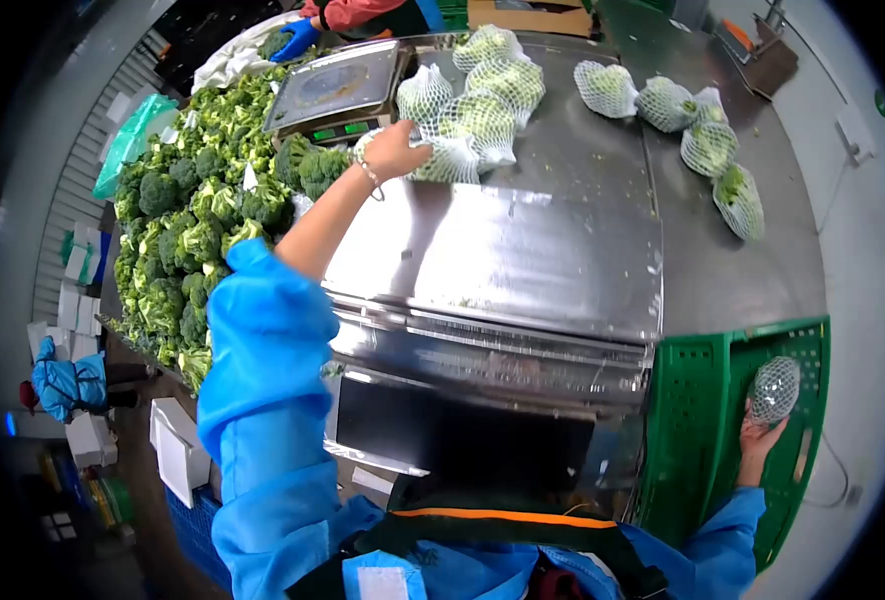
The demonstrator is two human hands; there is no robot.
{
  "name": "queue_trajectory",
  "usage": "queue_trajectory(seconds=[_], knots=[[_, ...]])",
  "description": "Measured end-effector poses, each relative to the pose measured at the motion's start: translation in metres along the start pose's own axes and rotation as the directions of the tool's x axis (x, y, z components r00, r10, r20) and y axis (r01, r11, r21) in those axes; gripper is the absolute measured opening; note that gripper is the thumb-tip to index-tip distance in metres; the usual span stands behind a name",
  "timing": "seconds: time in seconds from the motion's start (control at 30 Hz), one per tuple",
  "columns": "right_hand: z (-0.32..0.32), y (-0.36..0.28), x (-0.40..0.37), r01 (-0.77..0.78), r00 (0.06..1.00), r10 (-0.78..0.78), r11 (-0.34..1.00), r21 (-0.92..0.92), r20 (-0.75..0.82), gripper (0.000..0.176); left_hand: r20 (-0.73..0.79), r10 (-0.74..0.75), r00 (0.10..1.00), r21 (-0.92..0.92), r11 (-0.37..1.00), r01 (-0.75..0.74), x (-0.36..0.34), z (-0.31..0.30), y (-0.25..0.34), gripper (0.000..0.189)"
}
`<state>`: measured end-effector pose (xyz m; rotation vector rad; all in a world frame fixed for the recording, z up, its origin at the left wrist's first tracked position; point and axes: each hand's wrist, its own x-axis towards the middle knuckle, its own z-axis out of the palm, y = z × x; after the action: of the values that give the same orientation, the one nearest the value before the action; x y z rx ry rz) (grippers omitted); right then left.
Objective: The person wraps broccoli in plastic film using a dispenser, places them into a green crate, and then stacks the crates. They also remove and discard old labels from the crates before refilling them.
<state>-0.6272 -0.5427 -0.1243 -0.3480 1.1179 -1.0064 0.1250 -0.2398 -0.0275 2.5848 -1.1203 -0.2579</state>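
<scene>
My left hand (pixel 394 152), with a bracelet at the wrist, reaches across the steel table. Its fingers are bent onto the near end of a netted broccoli head (pixel 449 160), beside several more in white foam nets (pixel 502 82). At the lower right, my right hand (pixel 759 436) holds a head in white netting (pixel 775 388) from below, inside a green crate (pixel 687 400). Some of its fingers are hidden behind that head.
A scale (pixel 337 85) stands by a large pile of loose broccoli (pixel 187 215). More netted heads (pixel 709 148) lie at the right on the steel table (pixel 562 250). Across the table, a co-worker's blue-gloved hand (pixel 297 40) touches broccoli. Another person (pixel 69 385) is far left.
</scene>
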Motion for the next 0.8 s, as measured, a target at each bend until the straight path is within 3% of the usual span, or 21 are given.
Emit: queue_trajectory(seconds=[0.03, 0.07, 0.17, 0.27, 0.37, 0.4, 0.47, 0.5, 0.53, 0.63, 0.7, 0.73, 0.77, 0.8], knots=[[-0.001, 0.010, 0.034, -0.045, 0.994, 0.050, 0.997, 0.060, -0.095, 0.075, 0.141, -0.066, 0.988, 0.049, 0.997, 0.060, 0.016, -0.002, -0.005, 0.078], [0.007, 0.021, 0.059, -0.084, 0.976, 0.106, 0.989, 0.125, -0.188, 0.078, 0.168, -0.030, 0.985, 0.113, 0.993, 0.011, 0.025, 0.004, -0.004, 0.094], [0.026, 0.034, 0.101, -0.018, 0.982, -0.044, 0.947, -0.319, -0.185, 0.082, 0.182, -0.104, 0.978, 0.340, 0.940, 0.037, 0.045, 0.063, 0.000, 0.113], [0.018, 0.022, 0.095, -0.096, 0.954, -0.043, 0.894, -0.437, -0.298, 0.077, 0.360, -0.064, 0.931, 0.310, 0.949, -0.054, 0.079, 0.065, -0.005, 0.118], [-0.016, -0.005, 0.077, -0.157, 0.948, -0.028, 0.824, -0.545, -0.316, 0.058, 0.287, -0.030, 0.957, -0.202, 0.975, 0.091, 0.091, 0.063, -0.053, 0.099], [-0.026, -0.011, 0.064, -0.128, 0.945, -0.091, 0.782, -0.610, -0.314, 0.052, 0.139, -0.059, 0.989, -0.211, 0.974, 0.088, 0.082, 0.060, -0.054, 0.089], [-0.011, -0.028, 0.026, -0.043, 0.912, -0.274, 0.674, -0.737, -0.304, 0.041, 0.004, -0.086, 0.996, -0.392, 0.916, 0.080, 0.078, 0.048, -0.061, 0.084], [-0.006, -0.043, 0.016, 0.035, 0.896, -0.375, 0.595, -0.803, -0.238, 0.040, -0.102, -0.099, 0.990, -0.441, 0.897, 0.044, 0.078, 0.042, -0.066, 0.083], [0.029, -0.051, -0.014, 0.139, 0.897, -0.427, 0.519, -0.844, -0.115, 0.039, -0.080, -0.051, 0.995, -0.622, 0.783, -0.010, 0.072, 0.014, -0.056, 0.081], [0.174, -0.025, -0.115, 0.508, 0.807, -0.517, 0.360, -0.782, 0.286, 0.038, 0.170, -0.043, 0.984, -0.713, 0.684, 0.153, 0.011, -0.092, 0.015, 0.070], [0.270, 0.036, -0.191, 0.666, 0.739, -0.405, 0.324, -0.671, 0.538, 0.039, 0.234, 0.061, 0.970, -0.688, 0.715, 0.121, -0.035, -0.120, 0.049, 0.072], [0.295, 0.070, -0.209, 0.758, 0.651, -0.304, 0.210, -0.618, 0.695, 0.043, 0.268, 0.070, 0.961, -0.702, 0.697, 0.145, -0.058, -0.116, 0.061, 0.073], [0.332, 0.121, -0.231, 0.837, 0.507, -0.171, 0.334, -0.434, 0.845, 0.050, 0.315, 0.068, 0.947, -0.726, 0.659, 0.194, -0.071, -0.097, 0.061, 0.073], [0.353, 0.161, -0.236, 0.915, 0.339, -0.089, 0.264, -0.306, 0.936, 0.058, 0.397, 0.053, 0.916, -0.768, 0.565, 0.300, -0.084, -0.073, 0.062, 0.069]])
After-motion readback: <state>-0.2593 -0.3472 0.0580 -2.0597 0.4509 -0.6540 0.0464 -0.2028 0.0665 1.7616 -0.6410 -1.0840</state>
